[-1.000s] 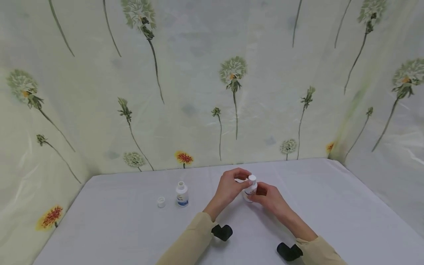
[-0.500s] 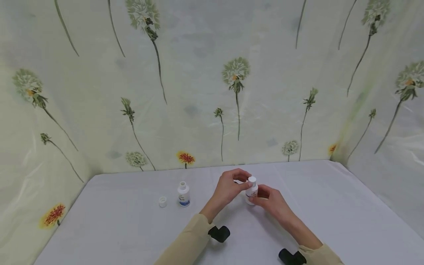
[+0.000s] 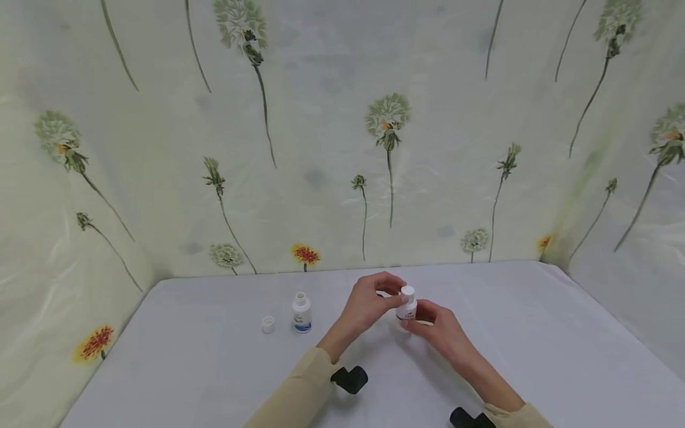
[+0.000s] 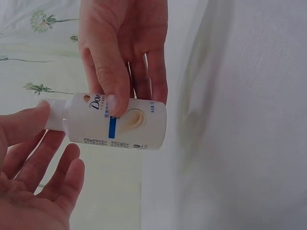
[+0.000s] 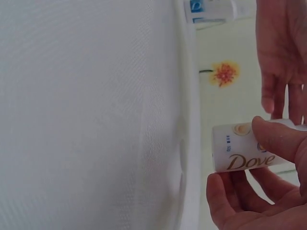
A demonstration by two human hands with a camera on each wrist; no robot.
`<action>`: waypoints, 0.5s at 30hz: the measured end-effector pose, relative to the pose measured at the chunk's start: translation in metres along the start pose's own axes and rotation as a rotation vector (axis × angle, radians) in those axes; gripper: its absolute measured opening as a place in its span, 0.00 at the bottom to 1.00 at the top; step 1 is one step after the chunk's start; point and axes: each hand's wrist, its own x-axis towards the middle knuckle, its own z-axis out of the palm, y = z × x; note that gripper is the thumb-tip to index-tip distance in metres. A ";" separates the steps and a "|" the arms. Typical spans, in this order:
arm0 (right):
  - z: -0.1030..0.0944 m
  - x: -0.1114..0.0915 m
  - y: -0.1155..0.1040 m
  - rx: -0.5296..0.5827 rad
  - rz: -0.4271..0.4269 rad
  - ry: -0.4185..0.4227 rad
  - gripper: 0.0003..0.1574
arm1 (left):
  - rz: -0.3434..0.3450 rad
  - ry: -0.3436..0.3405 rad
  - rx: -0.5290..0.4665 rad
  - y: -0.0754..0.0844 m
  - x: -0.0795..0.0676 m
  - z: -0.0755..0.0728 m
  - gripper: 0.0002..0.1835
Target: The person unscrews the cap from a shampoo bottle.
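A small white Dove bottle (image 3: 407, 310) is held upright between both hands, right of the table's middle. My right hand (image 3: 440, 328) grips its body, thumb on one side and fingers round the other, as the right wrist view shows. With thumb and fingertips my left hand (image 3: 369, 302) pinches the white cap (image 4: 56, 114) at the bottle's top. Further left stands another white bottle (image 3: 302, 314) with a blue patch low on its label; its neck is uncovered. Beside that bottle a loose white cap (image 3: 268, 324) lies on the table.
A white cloth covers the table (image 3: 203, 368). Behind it and along the sides hangs a sheet (image 3: 321, 131) printed with dandelions and orange flowers. Black mounts (image 3: 350, 379) sit at both wrists.
The head view has shifted slightly, so the standing bottle and loose cap appear further right. Both hands keep hold of the Dove bottle and its cap, almost unmoved.
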 end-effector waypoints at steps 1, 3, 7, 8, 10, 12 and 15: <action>0.001 -0.001 0.000 0.002 0.006 0.001 0.27 | -0.003 -0.002 0.001 0.000 -0.001 0.000 0.10; 0.002 -0.002 -0.001 0.003 0.005 0.001 0.27 | -0.009 -0.006 0.002 0.000 -0.002 -0.001 0.10; 0.004 -0.004 -0.002 0.001 -0.007 0.006 0.27 | -0.010 -0.015 0.003 -0.002 -0.004 -0.004 0.10; 0.005 -0.004 -0.002 0.001 -0.009 0.006 0.27 | -0.007 -0.017 0.003 -0.002 -0.004 -0.005 0.10; 0.006 -0.005 -0.003 0.006 -0.014 0.007 0.27 | 0.000 -0.020 0.001 -0.002 -0.005 -0.007 0.10; 0.007 -0.006 -0.005 0.012 -0.016 0.007 0.27 | 0.006 -0.023 -0.001 -0.001 -0.006 -0.009 0.10; 0.009 -0.007 -0.008 0.017 -0.018 0.009 0.27 | 0.015 -0.025 -0.001 0.001 -0.008 -0.012 0.10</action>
